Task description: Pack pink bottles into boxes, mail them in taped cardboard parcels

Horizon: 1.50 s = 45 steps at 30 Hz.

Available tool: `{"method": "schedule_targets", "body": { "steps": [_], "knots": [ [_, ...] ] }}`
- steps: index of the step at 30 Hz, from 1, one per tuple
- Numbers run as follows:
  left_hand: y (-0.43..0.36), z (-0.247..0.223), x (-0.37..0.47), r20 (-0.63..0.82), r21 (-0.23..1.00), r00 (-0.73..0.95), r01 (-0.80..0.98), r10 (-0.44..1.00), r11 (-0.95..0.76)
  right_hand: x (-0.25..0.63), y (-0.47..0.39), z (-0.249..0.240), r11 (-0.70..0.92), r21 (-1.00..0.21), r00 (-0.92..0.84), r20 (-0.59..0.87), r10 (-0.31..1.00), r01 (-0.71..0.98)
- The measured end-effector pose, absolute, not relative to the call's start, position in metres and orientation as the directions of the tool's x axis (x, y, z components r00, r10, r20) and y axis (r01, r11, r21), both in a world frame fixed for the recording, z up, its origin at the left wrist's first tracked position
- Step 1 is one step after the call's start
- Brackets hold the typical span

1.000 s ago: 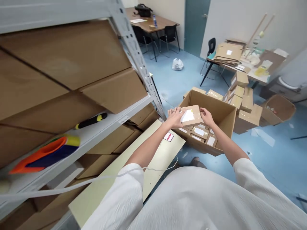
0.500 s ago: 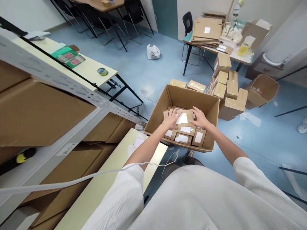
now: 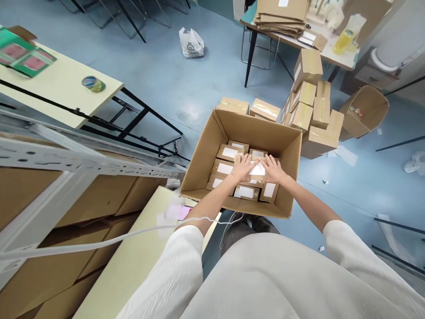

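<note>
Small labelled cardboard box [image 3: 258, 170] is inside the lg open carton [image 3: 255, 122], over the packed boxes [image 3: 246, 192], a bit R of the carton's ctr. Its long axis runs L–R across the view, approx parallel w/ the carton's near wall; narrow ends point to the 2 side walls, white label faces up. Can't tell if its underside touches the boxes below.

Box lies btwn the hands: L hand [image 3: 243, 168] covers its L end, R hand [image 3: 274, 169] is at its R end. Both palms down, fingers spread & pointing mostly away from the body, thumbs angled inward to the label, tips near each other. Both hands are well open, in contact w/ the box; can't tell how firm the hold is.

Packed boxes also carry white labels facing up; most lie L–R, but the one at the near R, just beside the R hand, has its long axis running near–far. More taped boxes [image 3: 303, 116] are stacked on the floor past the carton's far R corner, w/ 2 others behind its far wall. Phone-like pink item [image 3: 184, 213] sits on the pale tabletop [image 3: 133, 252] L of the carton, near the L forearm; white cable [image 3: 133, 234] crosses in front of that arm.
</note>
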<state>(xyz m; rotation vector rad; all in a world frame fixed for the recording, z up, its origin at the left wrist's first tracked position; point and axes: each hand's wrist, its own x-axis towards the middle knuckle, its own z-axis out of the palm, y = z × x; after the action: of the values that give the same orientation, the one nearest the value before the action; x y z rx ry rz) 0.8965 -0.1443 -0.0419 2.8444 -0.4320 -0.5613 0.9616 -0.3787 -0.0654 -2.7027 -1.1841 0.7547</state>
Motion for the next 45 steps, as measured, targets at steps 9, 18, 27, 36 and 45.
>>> {"method": "schedule_targets", "body": {
  "steps": [9, 18, 27, 36, 45],
  "knots": [
    [-0.149, -0.109, 0.912, -0.363, 0.366, 0.901, -0.097, -0.238, -0.926, 1.01, -0.381, -0.122, -0.821, -0.324, 0.719, -0.4, 0.568, 0.469],
    [-0.135, -0.212, 0.895, -0.537, 0.433, 0.814, 0.041, -0.221, -0.901, 1.039, -0.378, -0.235, -0.887, -0.275, 0.682, -0.566, 0.462, 0.372],
    [-0.131, -0.273, 0.867, -0.594, 0.441, 0.776, 0.092, -0.213, -0.893, 1.027, -0.354, -0.331, -0.871, -0.252, 0.556, -0.688, 0.468, 0.422],
    [-0.126, -0.239, 0.864, -0.616, 0.43, 0.752, 0.069, -0.237, -0.9, 0.983, -0.357, -0.295, -0.883, -0.245, 0.512, -0.739, 0.438, 0.402],
    [-0.129, -0.134, 0.862, -0.496, 0.468, 0.834, 0.023, -0.241, -0.884, 0.952, -0.377, -0.195, -0.885, -0.333, 0.673, -0.576, 0.464, 0.325]
  ]
}}
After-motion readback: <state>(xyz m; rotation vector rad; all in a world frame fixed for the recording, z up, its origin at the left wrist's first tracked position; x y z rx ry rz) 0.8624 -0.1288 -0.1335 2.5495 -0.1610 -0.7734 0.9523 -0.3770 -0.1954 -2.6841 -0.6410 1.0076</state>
